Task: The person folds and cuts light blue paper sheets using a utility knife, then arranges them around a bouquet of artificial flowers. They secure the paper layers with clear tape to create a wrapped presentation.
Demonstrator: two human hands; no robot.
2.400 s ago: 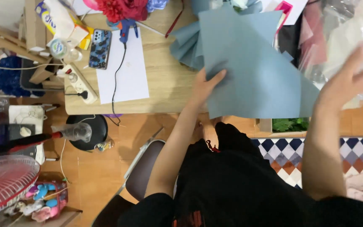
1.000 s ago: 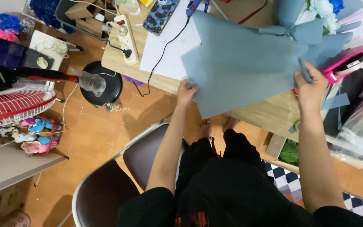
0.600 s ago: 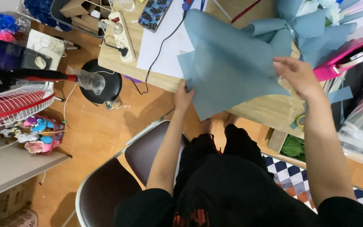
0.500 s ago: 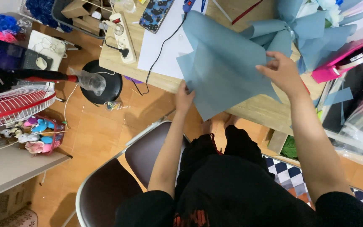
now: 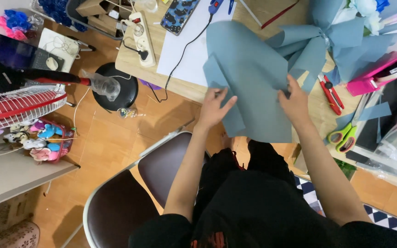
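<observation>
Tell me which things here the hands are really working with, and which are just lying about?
In use:
left hand and right hand, both on the blue-grey paper sheet
wrapped bouquet of matching paper, beside it

Lying about:
green-handled scissors
red cutter
power strip
phone
white paper
fan
brown chair

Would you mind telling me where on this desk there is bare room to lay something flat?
The white paper sheet between the power strip and the blue-grey wrapping sheet is mostly open, crossed by one black cable. A narrow strip of bare wooden desk runs along its near edge. Right of the sheet it is crowded: bouquet, red cutter, green scissors.
</observation>
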